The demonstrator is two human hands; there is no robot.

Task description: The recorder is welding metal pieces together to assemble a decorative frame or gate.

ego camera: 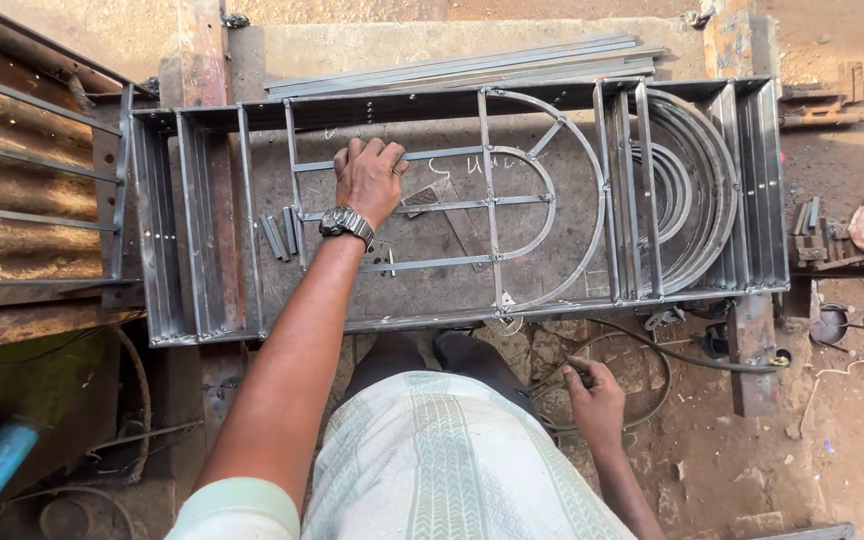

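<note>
Looking down through the head view, we saw our left hand resting palm-down, fingers spread and gripping nothing, on a thin horizontal bar of the grey metal window frame that lay flat across the tabletop. A wristwatch sat on that wrist. Our right hand hung low beside our body, off the tabletop, its fingers curled loosely around a dark cable that looped over the dirt ground; how firmly it gripped we could not tell.

The frame's inner arch and its thin bars appeared only laid in place; whether they were joined we could not tell. Short loose offcuts lay just beside our left wrist, inside the frame. A bundle of long strips rested along the far edge.

Risks, as we judged them:
- Leaning on the thin bar could shift it out of line if it was unfixed.
- Bare fingers against cut steel edges could be nicked.
- The cable loop near our feet could snag and tug whatever it fed.
- The watch could catch on a bar.
</note>
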